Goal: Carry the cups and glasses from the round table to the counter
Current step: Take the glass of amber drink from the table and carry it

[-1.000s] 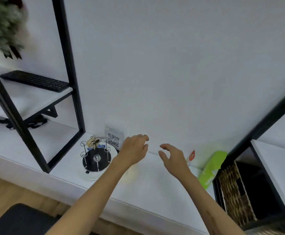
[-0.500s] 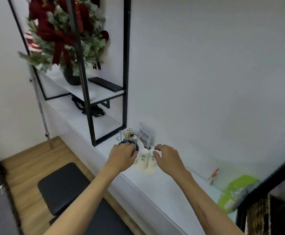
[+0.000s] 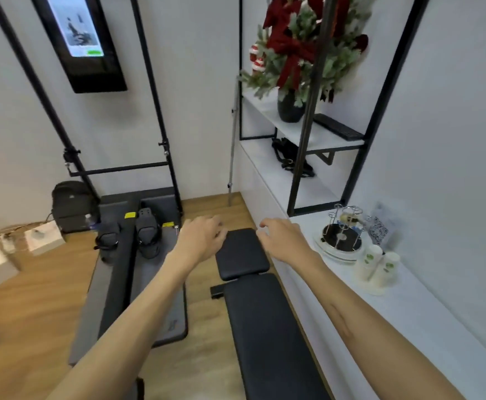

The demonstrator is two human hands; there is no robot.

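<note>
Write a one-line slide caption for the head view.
Two paper cups stand on the white counter; both hands, left and right, hover empty above a black bench.

Counter right of frame: I see bare white top [image 3: 426,321] in the lower right, free for a hand.
Blocking, right centre: paper cups [image 3: 376,265] just beside the wire rack [image 3: 342,236] and QR sign [image 3: 380,228].
Below my hands: black bench [image 3: 264,327] runs along the counter edge.
Upper right: black shelf frame [image 3: 308,125] closes the counter's far end.
</note>
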